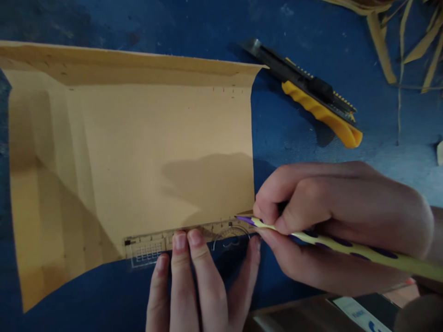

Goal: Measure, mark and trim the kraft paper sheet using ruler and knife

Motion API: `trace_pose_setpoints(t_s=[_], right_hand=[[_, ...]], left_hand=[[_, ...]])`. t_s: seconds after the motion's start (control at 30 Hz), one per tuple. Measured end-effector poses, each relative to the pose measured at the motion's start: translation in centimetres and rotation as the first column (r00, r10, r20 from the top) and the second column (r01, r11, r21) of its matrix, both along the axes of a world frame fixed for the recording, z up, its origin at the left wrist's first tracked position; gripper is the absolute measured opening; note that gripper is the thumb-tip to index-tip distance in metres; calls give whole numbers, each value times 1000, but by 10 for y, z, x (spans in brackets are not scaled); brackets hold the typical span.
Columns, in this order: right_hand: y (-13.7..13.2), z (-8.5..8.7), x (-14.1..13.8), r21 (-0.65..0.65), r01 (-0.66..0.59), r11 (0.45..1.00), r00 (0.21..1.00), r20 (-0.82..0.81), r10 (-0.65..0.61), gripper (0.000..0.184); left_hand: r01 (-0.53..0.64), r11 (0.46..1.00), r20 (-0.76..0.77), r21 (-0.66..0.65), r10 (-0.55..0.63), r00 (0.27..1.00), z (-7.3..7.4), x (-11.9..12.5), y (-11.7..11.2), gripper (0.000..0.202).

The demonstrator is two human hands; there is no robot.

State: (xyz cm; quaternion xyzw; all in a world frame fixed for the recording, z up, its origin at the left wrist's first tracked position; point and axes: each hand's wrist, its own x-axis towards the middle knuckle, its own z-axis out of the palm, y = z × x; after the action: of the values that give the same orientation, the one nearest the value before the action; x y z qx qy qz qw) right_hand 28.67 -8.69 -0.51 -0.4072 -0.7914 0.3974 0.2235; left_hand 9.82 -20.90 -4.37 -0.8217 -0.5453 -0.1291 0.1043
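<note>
Tan creased paper sheet, on blue tabletop ahead of yr hands, long axis L-R. Yr L hand, fingers part-spread, pins clear plastic ruler along near edge; R hand, nearest R corner, pinches yellow purple-spotted pencil.

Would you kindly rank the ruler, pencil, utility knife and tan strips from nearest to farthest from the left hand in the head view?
1. Ruler: touching the left hand.
2. Pencil: to its right, in the right hand.
3. Utility knife: farther up, right.
4. Tan strips: top right corner.
</note>
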Motion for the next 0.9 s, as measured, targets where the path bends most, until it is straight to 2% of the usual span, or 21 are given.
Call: trace_pose_setpoints(t_s=[0.27, 0.43, 0.63, 0.9], right_hand=[[2, 5, 7, 26, -99, 995, 994, 49, 98, 29], [4, 0, 12, -12, -134, 991, 990, 31, 135, 25], [-1, -11, 15, 49, -104, 993, 993, -44, 106, 21], [2, -1, 11, -23, -94, 995, 992, 86, 96, 29]], left_hand=[[-33, 999, 20, -5, 33, 999, 0, 5, 1, 85], [-41, 999, 42, -22, 42, 998, 1, 5, 0, 89], [-21, 1000, 5, -9, 21, 1000, 1, 2, 1, 88], [-9, 1000, 11, 9, 9, 1000, 1, 2, 3, 87]])
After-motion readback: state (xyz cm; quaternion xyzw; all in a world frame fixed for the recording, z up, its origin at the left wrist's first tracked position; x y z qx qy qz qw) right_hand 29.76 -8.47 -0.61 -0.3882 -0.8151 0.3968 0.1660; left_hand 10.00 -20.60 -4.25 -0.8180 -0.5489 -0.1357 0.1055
